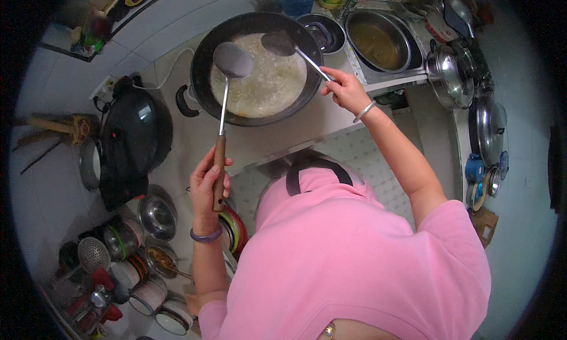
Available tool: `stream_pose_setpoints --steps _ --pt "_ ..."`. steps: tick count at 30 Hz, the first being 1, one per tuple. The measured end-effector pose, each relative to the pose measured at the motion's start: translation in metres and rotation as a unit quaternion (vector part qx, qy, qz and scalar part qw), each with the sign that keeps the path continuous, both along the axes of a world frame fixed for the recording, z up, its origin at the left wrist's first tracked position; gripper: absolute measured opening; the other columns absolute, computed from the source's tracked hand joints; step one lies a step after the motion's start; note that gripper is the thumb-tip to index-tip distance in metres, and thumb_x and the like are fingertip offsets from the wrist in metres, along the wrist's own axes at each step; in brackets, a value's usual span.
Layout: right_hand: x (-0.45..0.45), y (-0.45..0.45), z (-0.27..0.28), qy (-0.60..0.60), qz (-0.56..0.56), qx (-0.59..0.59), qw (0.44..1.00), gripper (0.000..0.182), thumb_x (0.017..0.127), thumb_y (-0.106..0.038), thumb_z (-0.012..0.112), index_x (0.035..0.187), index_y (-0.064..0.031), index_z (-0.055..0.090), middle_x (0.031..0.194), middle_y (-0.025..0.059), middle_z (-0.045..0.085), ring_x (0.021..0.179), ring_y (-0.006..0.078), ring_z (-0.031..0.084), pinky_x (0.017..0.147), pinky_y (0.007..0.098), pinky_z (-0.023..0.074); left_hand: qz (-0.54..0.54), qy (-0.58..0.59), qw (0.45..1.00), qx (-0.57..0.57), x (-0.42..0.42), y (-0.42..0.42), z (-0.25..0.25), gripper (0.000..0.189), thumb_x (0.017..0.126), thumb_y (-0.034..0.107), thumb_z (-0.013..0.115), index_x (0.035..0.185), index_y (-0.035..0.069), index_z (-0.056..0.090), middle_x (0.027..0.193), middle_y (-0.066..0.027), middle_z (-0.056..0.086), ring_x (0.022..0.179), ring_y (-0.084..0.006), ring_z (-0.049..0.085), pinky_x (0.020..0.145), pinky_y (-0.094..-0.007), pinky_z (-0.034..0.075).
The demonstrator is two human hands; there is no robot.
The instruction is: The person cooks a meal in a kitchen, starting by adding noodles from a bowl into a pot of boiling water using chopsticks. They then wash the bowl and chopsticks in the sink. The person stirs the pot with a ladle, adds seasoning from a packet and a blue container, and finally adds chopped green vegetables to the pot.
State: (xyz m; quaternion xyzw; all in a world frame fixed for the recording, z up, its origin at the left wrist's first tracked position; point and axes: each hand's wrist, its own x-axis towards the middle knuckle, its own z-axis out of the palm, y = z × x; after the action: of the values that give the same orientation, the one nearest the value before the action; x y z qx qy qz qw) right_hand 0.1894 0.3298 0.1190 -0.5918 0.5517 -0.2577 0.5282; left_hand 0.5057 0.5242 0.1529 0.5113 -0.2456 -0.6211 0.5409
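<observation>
A large dark wok [203,92] on the counter holds a pale, cloudy liquid [270,87] with small light bits in it. My left hand [209,176] grips the wooden handle of a metal ladle [233,61], whose bowl is over the left part of the liquid. In my right hand [346,90] is the thin metal handle of a second ladle or large spoon [280,43]. Its darker bowl sits over the upper right of the liquid; whether it touches the surface I cannot tell.
Right of the wok, a metal basin [381,43] of brownish liquid sits in the sink. A small dark pan [334,32] adjoins the wok's rim. Leftward stands a black electric pan [137,123], with bowls and a skimmer [94,254] lower down. Lidded pots [452,74] line the right side.
</observation>
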Motion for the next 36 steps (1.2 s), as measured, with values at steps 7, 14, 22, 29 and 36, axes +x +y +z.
stream_pose_setpoints --steps 7,14,22,29,36 --pt "-0.004 0.012 -0.020 0.078 0.062 -0.132 0.986 0.037 0.077 -0.011 0.051 0.114 -0.0061 0.054 0.085 0.0171 0.063 0.073 0.0256 0.063 0.070 0.0338 0.0486 0.029 0.226 0.974 -0.013 -0.011 -0.018 0.005 0.048 0.086 0.007 0.044 0.128 -0.008 0.028 0.094 -0.0211 0.054 0.051 -0.0125 0.052 0.035 -0.0181 0.042" --pt "-0.013 -0.008 -0.029 0.103 0.161 -0.196 0.962 0.036 0.073 -0.008 0.048 0.109 -0.0040 0.055 0.094 0.0202 0.060 0.086 0.0365 0.057 0.077 0.0433 0.0450 -0.123 0.129 0.984 -0.013 -0.127 -0.136 0.068 0.046 0.087 0.010 0.041 0.128 -0.007 0.030 0.092 -0.0189 0.056 0.049 -0.0114 0.050 0.035 -0.0176 0.040" --pt "-0.029 -0.034 -0.075 -0.201 0.339 -0.084 0.915 0.037 0.087 -0.025 0.046 0.120 -0.0063 0.043 0.129 0.0131 0.040 0.119 0.0211 0.035 0.099 0.0323 0.0280 -0.260 0.108 0.954 0.107 -0.351 -0.324 0.001 0.029 0.087 0.014 0.050 0.111 -0.001 0.051 0.088 -0.0104 0.063 0.054 -0.0083 0.052 0.045 -0.0186 0.044" --pt "-0.075 -0.080 -0.020 0.016 0.496 -0.078 0.864 0.050 0.094 -0.031 0.033 0.134 -0.0030 0.024 0.128 0.0159 0.038 0.114 0.0245 0.041 0.095 0.0362 0.0325 -0.246 0.126 0.939 0.206 -0.458 -0.400 -0.123 0.015 0.083 0.003 0.048 0.076 -0.009 0.052 0.065 -0.0166 0.057 0.051 -0.0198 0.056 0.045 -0.0285 0.046" --pt "-0.042 -0.089 -0.039 0.167 0.374 -0.191 0.892 0.050 0.073 -0.016 0.055 0.121 -0.0066 0.044 0.092 0.0162 0.048 0.075 0.0344 0.059 0.062 0.0438 0.0494 -0.291 -0.080 0.937 0.175 -0.481 -0.414 -0.130 0.017 0.077 0.005 0.050 0.086 -0.008 0.055 0.066 -0.0243 0.058 0.051 -0.0320 0.058 0.044 -0.0383 0.045"
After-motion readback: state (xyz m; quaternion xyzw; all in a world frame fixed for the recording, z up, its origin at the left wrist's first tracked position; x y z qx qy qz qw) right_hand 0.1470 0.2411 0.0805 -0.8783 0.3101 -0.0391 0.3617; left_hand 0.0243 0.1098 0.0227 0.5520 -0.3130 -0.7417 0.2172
